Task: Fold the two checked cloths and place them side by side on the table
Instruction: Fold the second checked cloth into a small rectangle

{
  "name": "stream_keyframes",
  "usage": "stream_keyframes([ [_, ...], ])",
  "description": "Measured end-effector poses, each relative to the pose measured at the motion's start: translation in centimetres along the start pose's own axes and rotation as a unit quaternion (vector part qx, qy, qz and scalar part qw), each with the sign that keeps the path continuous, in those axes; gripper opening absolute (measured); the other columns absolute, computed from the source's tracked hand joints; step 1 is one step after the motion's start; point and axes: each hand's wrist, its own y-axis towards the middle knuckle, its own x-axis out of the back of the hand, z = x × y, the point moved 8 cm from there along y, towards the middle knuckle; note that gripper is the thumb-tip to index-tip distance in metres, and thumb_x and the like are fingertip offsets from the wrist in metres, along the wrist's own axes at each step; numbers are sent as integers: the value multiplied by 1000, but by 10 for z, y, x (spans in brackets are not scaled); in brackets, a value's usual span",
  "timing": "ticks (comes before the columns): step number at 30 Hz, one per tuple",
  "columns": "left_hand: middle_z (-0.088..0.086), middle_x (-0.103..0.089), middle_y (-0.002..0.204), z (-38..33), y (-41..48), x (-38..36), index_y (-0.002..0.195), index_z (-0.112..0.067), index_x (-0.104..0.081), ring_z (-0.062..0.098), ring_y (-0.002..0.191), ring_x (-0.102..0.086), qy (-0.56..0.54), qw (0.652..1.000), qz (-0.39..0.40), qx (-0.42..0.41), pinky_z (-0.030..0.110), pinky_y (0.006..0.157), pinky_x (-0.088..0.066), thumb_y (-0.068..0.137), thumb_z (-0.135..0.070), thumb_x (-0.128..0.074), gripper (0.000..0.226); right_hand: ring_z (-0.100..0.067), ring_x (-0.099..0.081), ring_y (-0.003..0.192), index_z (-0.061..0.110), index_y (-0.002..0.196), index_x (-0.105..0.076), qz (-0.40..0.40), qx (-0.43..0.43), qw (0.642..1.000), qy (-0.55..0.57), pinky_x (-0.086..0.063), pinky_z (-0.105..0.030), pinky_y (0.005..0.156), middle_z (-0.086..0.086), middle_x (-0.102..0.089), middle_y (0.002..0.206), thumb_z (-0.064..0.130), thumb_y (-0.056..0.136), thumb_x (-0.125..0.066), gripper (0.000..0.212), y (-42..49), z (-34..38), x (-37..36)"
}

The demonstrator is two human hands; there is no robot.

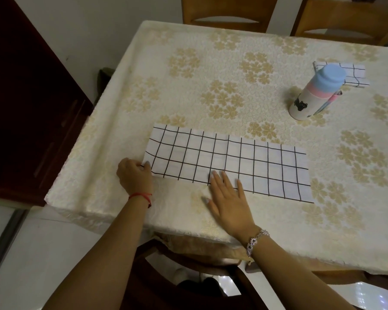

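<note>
Near the front edge of the table [188, 74], a long checked cloth [229, 162] lies flat as a narrow strip, white with a black grid, running from left to right and slanting slightly toward the viewer at its right end.

Left hand [133, 173]: fingers curled at the strip's left end, pinching its near-left corner, with one fingertip on top of the fabric. A red string bracelet [141, 195] circles the wrist.

Right hand [227, 198]: palm down, fingers straight and spread. The fingertips rest on the strip's near edge at about its middle, and the heel of the hand lies on the bare tablecloth. A silver bracelet [257, 239] sits at the wrist.

Far right of the table: a folded checked cloth [356, 73] – a small, compact rectangle, well apart from the strip. Just in front of it stands a bottle [314, 92] with a blue cap, a pink band and a cream body bearing a black cat figure; the bottle hides part of the folded cloth.

Surroundings – the tablecloth is cream with a tan floral pattern. Two wooden chairs [229, 12] stand at the far side, and a dark cabinet [20, 108] stands to the left.
</note>
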Motion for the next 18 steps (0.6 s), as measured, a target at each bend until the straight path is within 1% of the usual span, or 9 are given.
stream_keyframes([
  [4, 27, -60, 102, 3, -1, 2, 97, 5, -59, 38, 97, -55, -89, 994, 27, 52, 40, 86, -44, 87, -16, -59, 23, -15, 18, 141, 20, 145, 7, 26, 4, 1000, -3, 20, -37, 112, 7, 8, 154, 60, 84, 9, 73, 0, 7, -13],
  [7, 18, -56, 85, 14, -3, -3, 91, -3, -52, 30, 74, -55, -178, 975, 61, 117, 42, 78, -55, 87, -16, -59, 15, -14, 18, 141, 22, 145, 8, 32, 5, 999, -2, 22, -35, 110, 8, 10, 153, 62, 82, 12, 75, 0, 5, -17],
  [8, 16, -55, 82, 19, -5, -6, 95, -4, -51, 29, 66, -54, -206, 965, 69, 146, 36, 67, -58, 86, -15, -60, 16, -14, 17, 141, 23, 145, 7, 30, 8, 1000, 1, 22, -35, 110, 8, 9, 153, 63, 82, 13, 75, 0, 5, -16],
  [10, 17, -55, 82, 26, -8, -12, 102, -3, -51, 22, 52, -53, -280, 933, 81, 210, 23, 43, -53, 84, -9, -62, 22, -14, 17, 141, 23, 145, 7, 29, 11, 999, 7, 19, -36, 112, 8, 8, 153, 64, 81, 15, 77, 0, 5, -15],
  [11, 18, -55, 82, 29, -10, -14, 100, -3, -51, 21, 49, -53, -313, 917, 82, 233, 21, 40, -50, 83, -7, -63, 21, -14, 16, 141, 23, 145, 7, 30, 12, 999, 6, 17, -38, 112, 8, 8, 153, 65, 80, 16, 77, 0, 5, -15],
  [13, 18, -57, 78, 27, -14, -17, 83, -2, -53, 21, 53, -55, -356, 896, 99, 248, 21, 39, -50, 84, -4, -62, 9, -15, 13, 142, 22, 145, 4, 24, 14, 1000, 5, 13, -40, 113, 7, 5, 154, 65, 81, 16, 78, 0, 6, -15],
  [14, 15, -59, 76, 24, -17, -20, 76, -2, -54, 21, 58, -57, -375, 885, 114, 251, 22, 41, -53, 86, -4, -60, 12, -16, 12, 142, 22, 145, 3, 21, 15, 1000, 7, 11, -41, 113, 7, 3, 154, 65, 82, 15, 78, 0, 6, -15],
  [17, 8, -62, 80, 12, -29, -32, 79, -10, -57, 20, 72, -61, -439, 837, 181, 272, 29, 55, -58, 86, -9, -61, 9, -15, 14, 142, 22, 145, 4, 23, 17, 1000, 5, 13, -40, 113, 7, 6, 154, 64, 83, 12, 75, 1, 6, -15],
  [18, 7, -61, 81, 10, -32, -36, 81, -11, -57, 20, 73, -61, -439, 831, 197, 279, 30, 57, -58, 86, -9, -62, 7, -15, 15, 142, 22, 145, 6, 25, 18, 1000, 4, 14, -39, 113, 8, 7, 154, 63, 83, 11, 74, 1, 7, -14],
])
